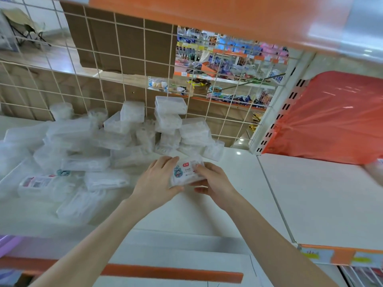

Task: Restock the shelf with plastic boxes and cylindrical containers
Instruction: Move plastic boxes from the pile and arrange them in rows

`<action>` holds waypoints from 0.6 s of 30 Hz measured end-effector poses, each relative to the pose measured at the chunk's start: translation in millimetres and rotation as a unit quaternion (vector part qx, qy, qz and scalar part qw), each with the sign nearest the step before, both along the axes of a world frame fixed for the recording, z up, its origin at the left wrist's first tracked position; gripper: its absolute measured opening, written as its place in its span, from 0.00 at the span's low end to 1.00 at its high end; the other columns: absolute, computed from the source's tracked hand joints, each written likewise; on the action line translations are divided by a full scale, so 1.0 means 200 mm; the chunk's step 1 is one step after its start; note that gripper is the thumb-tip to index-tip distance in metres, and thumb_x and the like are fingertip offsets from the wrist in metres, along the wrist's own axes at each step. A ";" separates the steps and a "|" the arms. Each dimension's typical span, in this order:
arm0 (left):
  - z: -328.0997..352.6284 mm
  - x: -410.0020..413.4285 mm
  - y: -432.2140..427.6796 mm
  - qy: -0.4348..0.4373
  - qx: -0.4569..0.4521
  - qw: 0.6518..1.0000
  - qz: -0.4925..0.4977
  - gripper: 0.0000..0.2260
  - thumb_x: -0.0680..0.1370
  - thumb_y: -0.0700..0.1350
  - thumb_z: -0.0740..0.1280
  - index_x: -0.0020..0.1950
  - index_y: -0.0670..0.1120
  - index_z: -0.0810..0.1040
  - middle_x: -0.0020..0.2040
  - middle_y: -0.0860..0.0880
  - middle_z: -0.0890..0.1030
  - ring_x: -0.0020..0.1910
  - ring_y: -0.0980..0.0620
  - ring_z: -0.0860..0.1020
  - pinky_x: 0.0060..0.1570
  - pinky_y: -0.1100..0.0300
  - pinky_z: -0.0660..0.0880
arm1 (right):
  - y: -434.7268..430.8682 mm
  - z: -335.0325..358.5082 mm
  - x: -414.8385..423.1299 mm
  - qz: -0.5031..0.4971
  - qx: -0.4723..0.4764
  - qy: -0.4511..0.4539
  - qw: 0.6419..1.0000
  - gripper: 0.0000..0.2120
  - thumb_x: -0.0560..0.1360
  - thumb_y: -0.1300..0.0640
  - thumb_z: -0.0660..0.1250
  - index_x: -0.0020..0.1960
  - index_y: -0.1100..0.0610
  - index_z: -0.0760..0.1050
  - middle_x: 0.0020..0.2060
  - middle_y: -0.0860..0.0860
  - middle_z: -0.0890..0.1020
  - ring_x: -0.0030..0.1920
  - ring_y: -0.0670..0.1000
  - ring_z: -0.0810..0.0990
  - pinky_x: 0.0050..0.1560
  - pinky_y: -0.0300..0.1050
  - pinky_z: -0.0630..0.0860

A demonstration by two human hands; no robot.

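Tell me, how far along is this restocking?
Done: many clear plastic boxes lie heaped on the shelf, some stacked against the wire grid. In hand: left hand and right hand hold one labelled box before the heap. Left: setting it down, probably tidying the heap; the shelf's right part shows bare surface.

We see a bright, evenly lit scene, the cool white light falling softly from above. The white shelf (pixel 196 214) carries small glints near its back edge, and only faint shadows lie beneath the forearms. Overhead, the orange shelf (pixel 207 17) is smeared by blur, with a pale glare streak towards its right end. The pile of clear boxes (pixel 83 141) is washed out, its edges melting into the white. Sharpest are the left hand (pixel 157 183), the right hand (pixel 213 183) and the labelled box (pixel 186 170) they grip, though we cannot read its print. The wide lens bows the wire grid (pixel 124 79) and shelf edges, and streaky highlights cross the red plastic sheet (pixel 331 121)
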State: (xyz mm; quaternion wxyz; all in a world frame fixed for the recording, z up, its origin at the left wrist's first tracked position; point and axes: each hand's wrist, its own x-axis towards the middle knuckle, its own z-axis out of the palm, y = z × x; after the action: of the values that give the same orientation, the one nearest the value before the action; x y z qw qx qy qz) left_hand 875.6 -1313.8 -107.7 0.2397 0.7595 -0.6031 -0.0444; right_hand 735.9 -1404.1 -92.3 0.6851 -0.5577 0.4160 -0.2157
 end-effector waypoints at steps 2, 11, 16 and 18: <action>0.00 0.01 0.01 -0.007 0.009 1.000 -0.006 0.34 0.71 0.52 0.70 0.73 0.47 0.61 0.68 0.50 0.66 0.64 0.49 0.66 0.56 0.60 0.65 | -0.03 0.00 -0.01 -0.013 -0.025 0.017 0.999 0.05 0.77 0.58 0.61 0.49 0.55 0.76 0.42 0.52 0.81 0.36 0.50 0.79 0.39 0.42 0.73; -0.05 0.07 0.03 -0.026 0.133 0.991 0.005 0.28 0.75 0.50 0.64 0.73 0.49 0.59 0.70 0.51 0.62 0.70 0.50 0.58 0.64 0.58 0.64 | -0.18 0.01 0.01 -0.043 -0.361 0.149 0.920 0.12 0.76 0.60 0.61 0.59 0.57 0.73 0.49 0.45 0.77 0.46 0.43 0.75 0.49 0.32 0.70; -0.01 0.07 0.03 -0.024 0.074 0.997 0.009 0.24 0.77 0.51 0.62 0.72 0.50 0.62 0.71 0.53 0.62 0.70 0.52 0.59 0.61 0.57 0.69 | -0.30 0.04 0.09 0.009 -0.547 0.227 0.806 0.17 0.76 0.61 0.61 0.65 0.60 0.70 0.63 0.54 0.72 0.63 0.55 0.70 0.61 0.47 0.67; 0.03 0.08 0.02 -0.038 0.054 0.998 0.018 0.22 0.77 0.51 0.62 0.70 0.49 0.64 0.70 0.53 0.64 0.69 0.53 0.60 0.58 0.57 0.71 | -0.37 0.07 0.15 0.040 -0.588 0.285 0.756 0.20 0.77 0.58 0.61 0.68 0.57 0.66 0.69 0.54 0.66 0.68 0.56 0.65 0.65 0.54 0.64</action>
State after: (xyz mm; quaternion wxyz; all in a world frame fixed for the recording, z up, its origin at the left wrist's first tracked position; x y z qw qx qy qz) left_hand 892.2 -1309.0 -102.5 0.1764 0.7835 -0.5943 -0.0437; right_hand 766.4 -1478.1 -78.8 0.0803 -0.9026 0.3604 -0.2213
